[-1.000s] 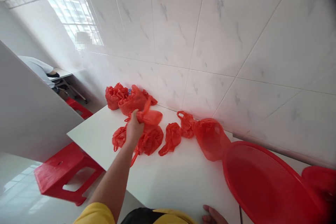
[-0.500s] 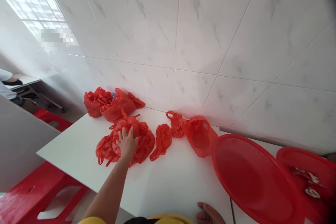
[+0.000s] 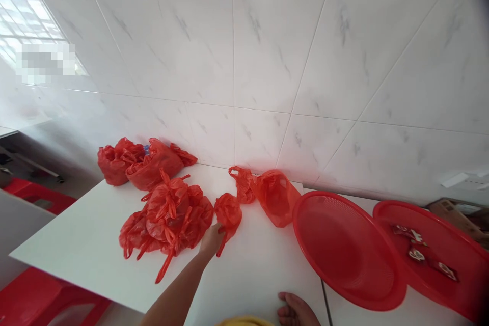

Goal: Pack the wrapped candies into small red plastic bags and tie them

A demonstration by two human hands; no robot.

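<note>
My left hand [image 3: 211, 239] reaches across the white table [image 3: 248, 270] and closes its fingers on the lower end of a small knotted red plastic bag [image 3: 228, 214]. Just left of it lies a pile of several tied red bags [image 3: 168, 216]. My right hand [image 3: 296, 309] rests at the table's near edge, fingers curled under, holding nothing that I can see. Two fuller red bags [image 3: 139, 163] sit against the tiled wall at the back left. Another small red bag [image 3: 241, 183] and a larger open one [image 3: 275, 196] lie further right.
An empty round red mesh basket [image 3: 344, 247] leans at the right. Behind it a second red basket [image 3: 435, 260] holds a few small wrapped items. A red plastic stool [image 3: 49, 305] stands below the table's left edge. A cardboard box [image 3: 458, 211] is at far right.
My left hand put a bag down on the pile, pressed it flat, then moved right to the small bag beside the pile. The view swung to the right.
</note>
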